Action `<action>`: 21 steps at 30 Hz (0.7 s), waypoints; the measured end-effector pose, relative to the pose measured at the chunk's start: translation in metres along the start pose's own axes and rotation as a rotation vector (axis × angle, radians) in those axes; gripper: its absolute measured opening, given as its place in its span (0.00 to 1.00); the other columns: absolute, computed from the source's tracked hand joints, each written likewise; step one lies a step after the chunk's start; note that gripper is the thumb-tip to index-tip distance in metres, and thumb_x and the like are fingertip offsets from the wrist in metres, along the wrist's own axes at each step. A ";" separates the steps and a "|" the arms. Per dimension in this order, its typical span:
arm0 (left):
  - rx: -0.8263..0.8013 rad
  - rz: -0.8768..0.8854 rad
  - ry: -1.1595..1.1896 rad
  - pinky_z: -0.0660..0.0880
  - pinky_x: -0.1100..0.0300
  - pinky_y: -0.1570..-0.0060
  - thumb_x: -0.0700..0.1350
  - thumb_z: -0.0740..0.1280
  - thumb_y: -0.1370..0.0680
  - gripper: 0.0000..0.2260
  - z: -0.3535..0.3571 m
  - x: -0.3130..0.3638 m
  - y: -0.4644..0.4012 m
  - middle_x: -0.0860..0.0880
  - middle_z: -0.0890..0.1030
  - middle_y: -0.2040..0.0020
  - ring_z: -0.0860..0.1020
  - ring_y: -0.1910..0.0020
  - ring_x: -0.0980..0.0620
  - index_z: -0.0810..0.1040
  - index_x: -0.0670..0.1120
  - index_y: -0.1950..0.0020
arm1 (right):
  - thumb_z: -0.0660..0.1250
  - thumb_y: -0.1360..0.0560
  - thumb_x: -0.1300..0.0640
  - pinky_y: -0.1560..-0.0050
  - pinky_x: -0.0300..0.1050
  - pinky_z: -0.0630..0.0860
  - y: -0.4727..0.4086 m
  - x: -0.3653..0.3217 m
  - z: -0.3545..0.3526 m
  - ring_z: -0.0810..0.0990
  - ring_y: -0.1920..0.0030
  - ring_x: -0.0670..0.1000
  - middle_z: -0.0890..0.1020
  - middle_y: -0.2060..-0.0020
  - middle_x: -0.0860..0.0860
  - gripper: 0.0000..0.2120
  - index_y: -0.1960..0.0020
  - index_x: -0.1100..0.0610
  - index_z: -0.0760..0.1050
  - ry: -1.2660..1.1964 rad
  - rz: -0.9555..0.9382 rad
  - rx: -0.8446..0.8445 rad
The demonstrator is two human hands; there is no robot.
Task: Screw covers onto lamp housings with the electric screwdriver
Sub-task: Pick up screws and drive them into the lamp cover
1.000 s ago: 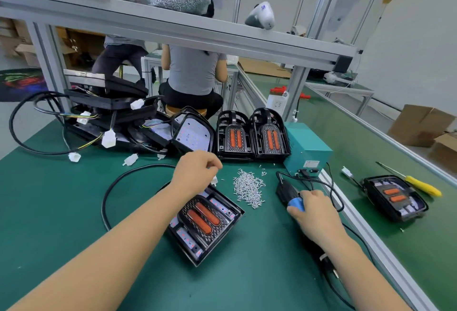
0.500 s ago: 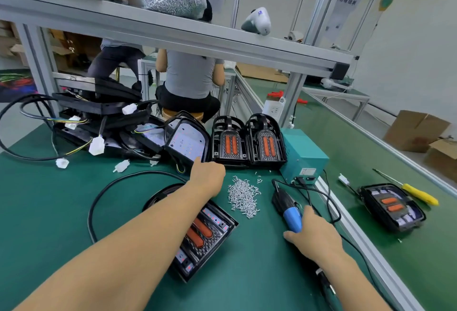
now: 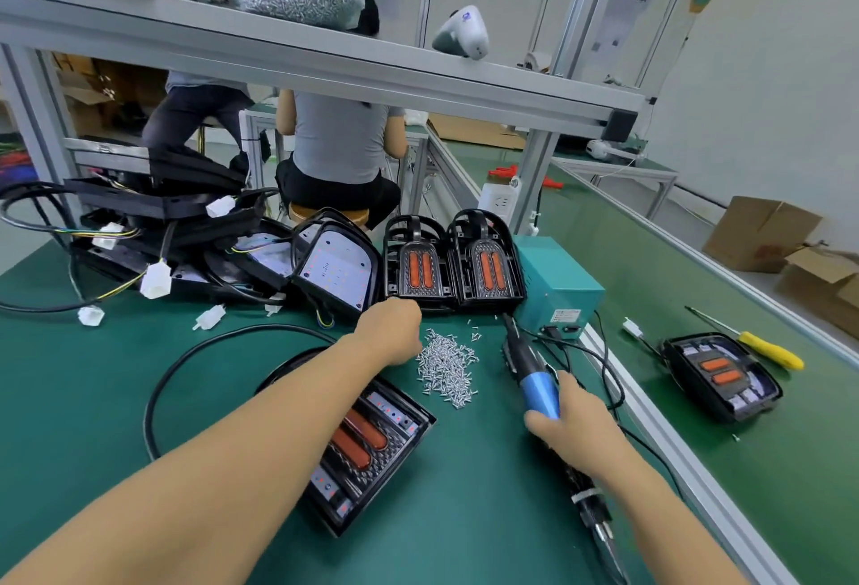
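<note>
Left hand (image 3: 393,329) is at the edge of the screw pile (image 3: 447,368) w/ fingers curled under, prob pinching a screw but can't tell from this angle. Right hand (image 3: 574,424) is wrapped round the electric screwdriver (image 3: 534,375), which lies on the green bench (image 3: 93,398), tip pointing at the teal power box (image 3: 555,277). Lamp housing (image 3: 372,445) w/ cover on sits flat under the left forearm, just beside the screws
</note>
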State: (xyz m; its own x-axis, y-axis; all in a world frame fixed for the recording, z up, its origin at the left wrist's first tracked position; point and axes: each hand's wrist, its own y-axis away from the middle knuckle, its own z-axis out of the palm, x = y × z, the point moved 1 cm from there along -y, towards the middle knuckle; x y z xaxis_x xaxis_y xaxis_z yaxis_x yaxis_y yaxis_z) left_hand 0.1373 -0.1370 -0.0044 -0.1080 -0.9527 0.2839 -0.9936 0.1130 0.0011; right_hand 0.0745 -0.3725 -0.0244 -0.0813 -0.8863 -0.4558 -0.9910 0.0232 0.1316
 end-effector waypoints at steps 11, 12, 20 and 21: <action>0.017 -0.145 1.433 0.76 0.66 0.66 0.33 0.66 0.24 0.07 -0.026 -0.009 0.070 0.46 0.80 0.64 0.77 0.68 0.55 0.82 0.41 0.54 | 0.72 0.32 0.66 0.73 0.40 0.73 0.004 -0.050 -0.024 0.73 0.74 0.48 0.77 0.71 0.52 0.12 0.52 0.59 0.74 -1.069 0.073 -0.236; 0.020 -0.161 1.505 0.77 0.65 0.66 0.33 0.65 0.24 0.06 -0.025 -0.012 0.078 0.46 0.80 0.64 0.77 0.68 0.55 0.81 0.39 0.54 | 0.73 0.36 0.67 0.74 0.40 0.73 0.007 -0.055 -0.029 0.74 0.73 0.48 0.77 0.71 0.52 0.16 0.50 0.59 0.74 -1.140 0.044 -0.240; -0.023 -0.334 1.981 0.78 0.64 0.71 0.39 0.70 0.33 0.08 -0.027 -0.025 0.127 0.45 0.84 0.61 0.80 0.68 0.53 0.82 0.41 0.55 | 0.67 0.34 0.63 0.73 0.35 0.75 0.035 -0.097 -0.073 0.73 0.74 0.44 0.75 0.72 0.48 0.08 0.57 0.56 0.71 -1.814 -0.231 -0.095; -0.037 -0.354 2.016 0.77 0.65 0.72 0.39 0.70 0.34 0.07 -0.026 -0.024 0.132 0.46 0.83 0.63 0.79 0.70 0.54 0.84 0.42 0.58 | 0.67 0.32 0.62 0.72 0.35 0.74 0.038 -0.102 -0.075 0.73 0.74 0.44 0.75 0.72 0.48 0.06 0.57 0.56 0.71 -1.874 -0.246 -0.056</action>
State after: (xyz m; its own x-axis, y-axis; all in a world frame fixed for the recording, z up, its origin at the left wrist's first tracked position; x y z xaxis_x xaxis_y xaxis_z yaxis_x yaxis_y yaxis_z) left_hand 0.0092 -0.0914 0.0142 0.2569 0.6615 0.7045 -0.9548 0.0610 0.2909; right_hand 0.0530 -0.3161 0.0926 0.0096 0.7130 -0.7011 -0.9960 -0.0552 -0.0697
